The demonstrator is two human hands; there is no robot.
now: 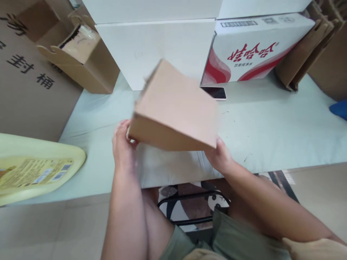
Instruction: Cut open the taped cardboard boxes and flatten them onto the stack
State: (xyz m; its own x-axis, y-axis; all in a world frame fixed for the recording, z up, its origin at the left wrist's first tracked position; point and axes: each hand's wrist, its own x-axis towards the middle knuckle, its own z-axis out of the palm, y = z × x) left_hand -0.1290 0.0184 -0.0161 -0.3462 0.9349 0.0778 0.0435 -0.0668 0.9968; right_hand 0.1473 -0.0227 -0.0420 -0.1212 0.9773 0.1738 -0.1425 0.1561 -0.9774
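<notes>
Between my two hands a brown cardboard box [177, 104] is held tilted above the pale green table cover [252, 119]. My left hand [123, 142] grips its lower left corner, with the fingers partly hidden behind the edge. At the lower right corner my right hand [219, 155] holds the box, its fingers mostly out of sight beneath. The box is slightly blurred, and its left edge looks rough. Behind it a phone [219, 92] with a dark screen lies on the table, partly covered by the box.
White cartons [162, 47] stand stacked at the back, beside a white and red printed carton [252, 50]. At left are an open brown carton [92, 61], a large printed cardboard box [32, 83] and a yellow bottle [40, 166]. Folded cardboard [303, 54] leans at right, near a blue object [340, 109].
</notes>
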